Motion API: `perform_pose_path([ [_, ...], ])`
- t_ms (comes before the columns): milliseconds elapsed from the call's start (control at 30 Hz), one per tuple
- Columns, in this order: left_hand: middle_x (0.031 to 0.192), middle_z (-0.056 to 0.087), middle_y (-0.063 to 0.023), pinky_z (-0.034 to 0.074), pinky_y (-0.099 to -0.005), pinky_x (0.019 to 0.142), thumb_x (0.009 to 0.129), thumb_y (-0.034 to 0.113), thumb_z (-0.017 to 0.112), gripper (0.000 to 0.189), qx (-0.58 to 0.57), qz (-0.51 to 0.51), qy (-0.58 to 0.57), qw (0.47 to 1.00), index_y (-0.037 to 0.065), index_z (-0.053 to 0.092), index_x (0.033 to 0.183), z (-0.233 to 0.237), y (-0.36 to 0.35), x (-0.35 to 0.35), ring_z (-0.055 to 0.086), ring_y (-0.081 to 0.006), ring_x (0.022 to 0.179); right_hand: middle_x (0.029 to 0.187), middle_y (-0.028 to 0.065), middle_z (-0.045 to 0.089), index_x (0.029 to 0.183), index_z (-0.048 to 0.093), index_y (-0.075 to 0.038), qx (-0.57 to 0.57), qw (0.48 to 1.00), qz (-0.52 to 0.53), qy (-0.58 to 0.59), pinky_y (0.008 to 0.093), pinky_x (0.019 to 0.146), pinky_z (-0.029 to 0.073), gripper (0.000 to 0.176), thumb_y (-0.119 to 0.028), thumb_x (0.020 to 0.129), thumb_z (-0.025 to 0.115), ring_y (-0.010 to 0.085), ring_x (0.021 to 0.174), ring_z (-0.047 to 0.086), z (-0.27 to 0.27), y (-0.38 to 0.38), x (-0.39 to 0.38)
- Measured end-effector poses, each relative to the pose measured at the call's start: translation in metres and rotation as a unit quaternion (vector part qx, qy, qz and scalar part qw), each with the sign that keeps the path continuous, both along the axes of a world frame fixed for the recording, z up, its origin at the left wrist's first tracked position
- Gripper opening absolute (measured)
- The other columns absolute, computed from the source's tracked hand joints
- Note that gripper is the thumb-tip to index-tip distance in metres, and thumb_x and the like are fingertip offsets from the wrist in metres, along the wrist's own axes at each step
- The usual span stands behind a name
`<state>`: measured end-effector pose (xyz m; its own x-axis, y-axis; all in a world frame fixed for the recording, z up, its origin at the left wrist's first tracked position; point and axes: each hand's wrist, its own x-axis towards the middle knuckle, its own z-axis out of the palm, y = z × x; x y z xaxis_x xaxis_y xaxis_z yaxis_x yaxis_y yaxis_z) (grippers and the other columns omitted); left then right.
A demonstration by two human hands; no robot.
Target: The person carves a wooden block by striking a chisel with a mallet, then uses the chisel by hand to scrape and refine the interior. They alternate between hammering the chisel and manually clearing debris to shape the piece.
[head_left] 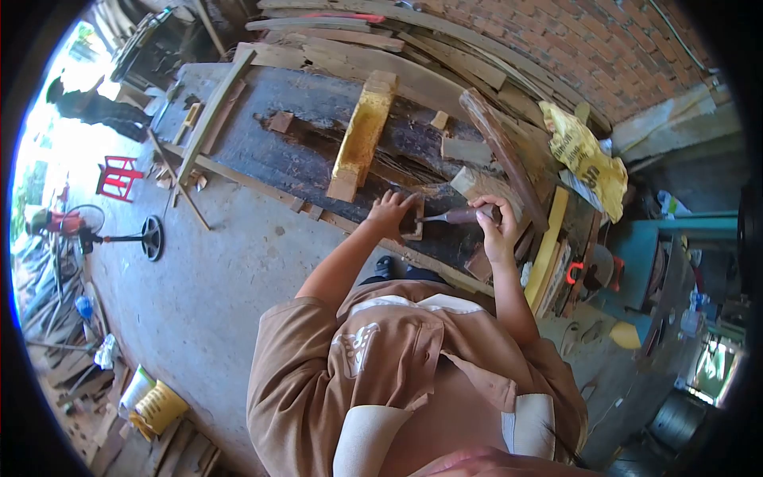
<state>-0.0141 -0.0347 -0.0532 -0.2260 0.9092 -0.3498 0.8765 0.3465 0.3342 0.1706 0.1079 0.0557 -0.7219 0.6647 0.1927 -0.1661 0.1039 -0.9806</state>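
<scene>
My right hand [499,226] is closed around the dark wooden handle of a chisel-like tool [461,215], whose metal shaft points left. The tool's tip meets a small wooden piece [418,219] lying at the near edge of the dark wooden slab [262,164]. My left hand [391,213] rests on the left side of that piece, its fingers spread. Just beyond my left hand, a long yellow-faced wooden block [364,139] lies across the slab.
Loose planks [350,60] lie along the brick wall. A dark beam [505,155] and a yellow sack [584,159] are at the right. On the left are a red stool [120,177], a fan [151,238] and another person [99,106].
</scene>
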Motion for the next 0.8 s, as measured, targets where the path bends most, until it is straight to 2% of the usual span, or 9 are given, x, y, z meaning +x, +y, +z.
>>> perform_pose_path([
  [100,0.118,0.043,-0.0187,0.037,-0.0458,0.093,0.039,0.035,0.086,0.113,0.012,0.050,-0.023,0.998,0.012,0.028,0.134,0.005,-0.005,0.008,0.039,-0.0378,0.114,0.087,0.0073,0.056,0.095,0.050,-0.001,-0.012,1.000,0.016,0.021,0.0291,0.083,0.042,0.018,0.002,0.077,0.051,0.0168,0.086,0.055,0.005,0.001,-0.008],
  [167,0.120,0.041,-0.0205,0.037,-0.0442,0.094,0.040,0.034,0.085,0.113,-0.013,0.091,-0.060,0.994,0.013,0.028,0.134,0.018,-0.010,0.012,0.038,-0.0385,0.115,0.083,0.0071,0.055,0.092,0.049,-0.001,-0.072,0.996,-0.002,0.059,0.0291,0.080,0.043,0.014,0.001,0.078,0.050,0.0160,0.081,0.055,0.003,0.003,-0.015],
  [333,0.120,0.042,-0.0218,0.036,-0.0427,0.095,0.041,0.035,0.084,0.111,0.041,0.173,-0.062,0.982,0.011,0.028,0.134,0.025,-0.041,0.014,0.039,-0.0399,0.112,0.071,0.0082,0.054,0.082,0.046,-0.003,-0.085,0.991,0.015,0.106,0.0346,0.074,0.047,0.005,-0.001,0.081,0.051,0.0170,0.068,0.055,0.015,0.013,-0.031],
  [433,0.118,0.043,-0.0220,0.036,-0.0426,0.096,0.043,0.036,0.083,0.109,0.067,0.233,-0.067,0.968,0.010,0.029,0.134,0.033,-0.056,0.015,0.041,-0.0400,0.110,0.070,0.0086,0.053,0.079,0.045,-0.003,-0.105,0.985,0.026,0.136,0.0366,0.073,0.047,0.006,0.000,0.081,0.049,0.0174,0.066,0.053,0.027,0.019,-0.037],
  [500,0.115,0.044,-0.0218,0.040,-0.0428,0.091,0.044,0.039,0.082,0.107,0.092,0.294,-0.080,0.948,0.009,0.031,0.133,0.033,-0.068,0.019,0.044,-0.0385,0.107,0.069,0.0088,0.053,0.078,0.044,-0.003,-0.105,0.983,0.040,0.145,0.0372,0.072,0.046,0.007,0.000,0.081,0.049,0.0176,0.065,0.053,0.030,0.025,-0.040],
  [633,0.113,0.046,-0.0215,0.040,-0.0409,0.090,0.045,0.043,0.080,0.107,0.099,0.345,-0.095,0.928,0.009,0.031,0.134,0.023,-0.092,0.022,0.047,-0.0378,0.103,0.068,0.0093,0.053,0.077,0.043,-0.003,-0.100,0.982,0.055,0.147,0.0372,0.071,0.046,0.007,-0.001,0.082,0.048,0.0180,0.064,0.052,0.029,0.031,-0.042],
  [800,0.114,0.044,-0.0233,0.035,-0.0412,0.096,0.046,0.041,0.079,0.107,0.127,0.432,-0.073,0.890,0.005,0.030,0.134,0.019,-0.114,0.010,0.041,-0.0380,0.111,0.067,0.0094,0.053,0.076,0.044,-0.003,-0.097,0.986,0.056,0.120,0.0372,0.070,0.046,0.007,-0.002,0.082,0.048,0.0178,0.064,0.052,0.018,0.035,-0.041],
])
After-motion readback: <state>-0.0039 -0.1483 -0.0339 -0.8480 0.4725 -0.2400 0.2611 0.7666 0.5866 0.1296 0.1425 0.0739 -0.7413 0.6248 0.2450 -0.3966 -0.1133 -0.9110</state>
